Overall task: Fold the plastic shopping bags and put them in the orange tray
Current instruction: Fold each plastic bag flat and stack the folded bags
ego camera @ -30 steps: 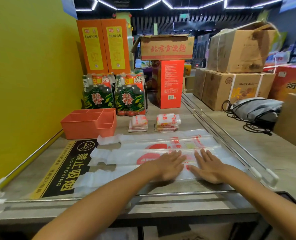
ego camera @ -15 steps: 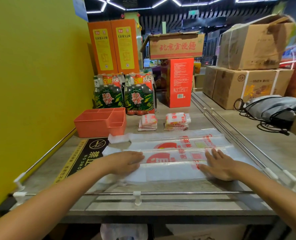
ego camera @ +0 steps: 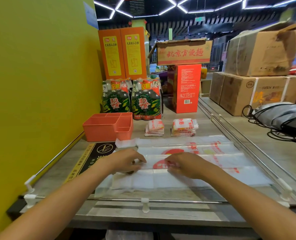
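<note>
Several translucent white shopping bags with red print (ego camera: 195,177) lie flat and overlapping on the counter in front of me. My left hand (ego camera: 126,161) pinches the nearest bag's folded edge at its left part, fingers curled. My right hand (ego camera: 183,164) pinches the same edge near the red logo. The orange tray (ego camera: 100,129), with several compartments, stands at the back left against the yellow wall. Two stacks of folded bags (ego camera: 155,128) (ego camera: 184,127) sit on the counter behind the flat bags, to the tray's right.
Two shrink-wrapped bottle packs (ego camera: 147,101) and a red carton (ego camera: 187,87) stand behind the folded stacks. Metal rails (ego camera: 161,200) border the counter. A grey bag with black cables (ego camera: 285,118) and cardboard boxes (ego camera: 258,92) occupy the right-hand counter. A no-smoking sticker (ego camera: 98,151) lies at left.
My hands were pressing flat and apart on the bag; both have come toward the middle and now pinch its folded edge. The camera has also moved closer and tilted.
</note>
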Tool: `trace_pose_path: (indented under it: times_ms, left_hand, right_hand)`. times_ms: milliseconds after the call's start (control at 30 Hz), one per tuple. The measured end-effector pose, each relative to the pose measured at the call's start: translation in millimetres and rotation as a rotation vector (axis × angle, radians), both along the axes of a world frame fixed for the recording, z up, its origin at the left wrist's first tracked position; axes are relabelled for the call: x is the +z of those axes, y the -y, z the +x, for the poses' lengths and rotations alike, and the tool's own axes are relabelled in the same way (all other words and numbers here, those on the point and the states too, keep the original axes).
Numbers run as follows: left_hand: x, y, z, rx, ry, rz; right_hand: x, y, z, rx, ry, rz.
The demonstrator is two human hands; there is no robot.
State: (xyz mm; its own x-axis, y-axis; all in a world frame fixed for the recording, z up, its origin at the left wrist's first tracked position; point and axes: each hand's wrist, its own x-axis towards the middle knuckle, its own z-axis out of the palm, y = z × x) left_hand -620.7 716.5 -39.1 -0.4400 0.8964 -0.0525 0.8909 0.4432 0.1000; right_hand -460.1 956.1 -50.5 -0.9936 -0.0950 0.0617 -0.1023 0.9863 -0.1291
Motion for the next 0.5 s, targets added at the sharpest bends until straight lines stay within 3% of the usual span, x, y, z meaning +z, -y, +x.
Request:
trace_pose_path:
  times_ms: [233, 500]
  left_hand:
    - [0, -3, -2, -0.016, -0.001, 0.028]
    - [4, -6, -2, -0.02, -0.014, -0.031]
  right_hand:
    - [0, 0, -8, 0.028, -0.07, 0.09]
    - [11, -1, -16, 0.061, 0.07, 0.111]
